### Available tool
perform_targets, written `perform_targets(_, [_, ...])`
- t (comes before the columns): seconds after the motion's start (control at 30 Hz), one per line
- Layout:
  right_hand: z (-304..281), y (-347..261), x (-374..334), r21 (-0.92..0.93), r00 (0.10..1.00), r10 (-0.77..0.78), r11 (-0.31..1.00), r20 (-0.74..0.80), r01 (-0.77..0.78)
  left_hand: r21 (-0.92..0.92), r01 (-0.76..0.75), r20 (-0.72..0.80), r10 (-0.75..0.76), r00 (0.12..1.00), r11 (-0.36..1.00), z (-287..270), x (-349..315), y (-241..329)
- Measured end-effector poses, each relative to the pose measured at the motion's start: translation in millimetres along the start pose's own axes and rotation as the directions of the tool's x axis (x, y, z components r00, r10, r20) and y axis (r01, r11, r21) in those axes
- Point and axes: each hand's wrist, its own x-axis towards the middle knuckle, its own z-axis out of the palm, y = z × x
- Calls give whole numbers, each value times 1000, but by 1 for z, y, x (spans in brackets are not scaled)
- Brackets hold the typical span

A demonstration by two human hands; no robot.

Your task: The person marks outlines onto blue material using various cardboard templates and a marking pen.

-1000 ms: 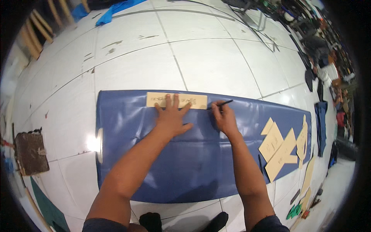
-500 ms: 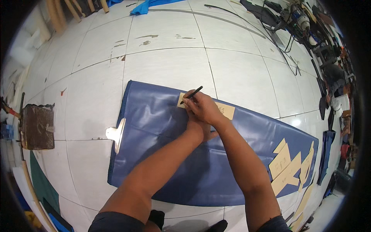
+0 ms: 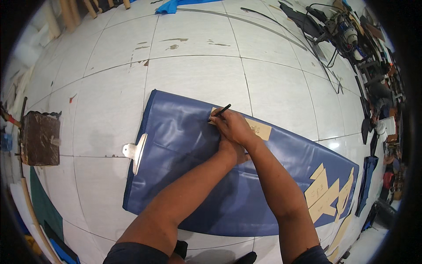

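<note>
In the head view, pale, glossy floor tiles [image 3: 281, 79] with thin dark joints spread around the work, and a brown block [image 3: 41, 138] sits off to the left. Clutter crowds the right rim.

A dark blue sheet [image 3: 184, 119] with a smooth, shiny face and faint creases lies on the tiles, set at a slant; a silver clip [image 3: 140, 154] grips its left edge. Near its far edge lies a cream card strip [image 3: 261, 130], narrow, flat and straight-sided, its middle hidden by the hands and both ends showing. More cream card pieces [image 3: 323, 199], some pointed and some long, overlap one another at the sheet's right end.

Both forearms reach in from the lower edge, and the wrists cross over the sheet. The right hand [image 3: 236, 127] is on top, fingers closed around a slim black pen [image 3: 224, 109] that tilts up to the right, its lower end by the strip's left end; whether the tip touches card or sheet cannot be told. The left hand [image 3: 234, 152] lies beneath, its thumb side pointing right; its fingers are hidden, so their spread cannot be told.

Dark handwriting marks the strip's right part and some of the other pieces, too small to make out surely.
</note>
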Motion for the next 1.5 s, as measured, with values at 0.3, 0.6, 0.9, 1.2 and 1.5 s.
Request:
perform_targets(0.3, [5, -3, 12, -56, 987, -26, 998, -156, 17, -15, 33, -201, -36, 979, 999, -8, -3, -2])
perform_targets(0.6, [15, -4, 20, -43, 977, -8, 999, -214, -1, -197, 65, -250, -114, 961, 978, 6, -3, -14])
perform_targets(0.9, [11, -4, 18, -28, 972, 37, 999, -231, -45, -134, 124, -273, -157, 949, 983, 3, -1, -1])
perform_targets(1.2, [5, -10, 14, -17, 975, 21, 1000, -220, -25, -40, 134, -223, -140, 965, 990, -15, -6, 6])
perform_targets(1.5, [11, -2, 9, -182, 998, -61, 982, -17, 57, -4, 77, -16, -78, 997, 997, 4, 0, -2])
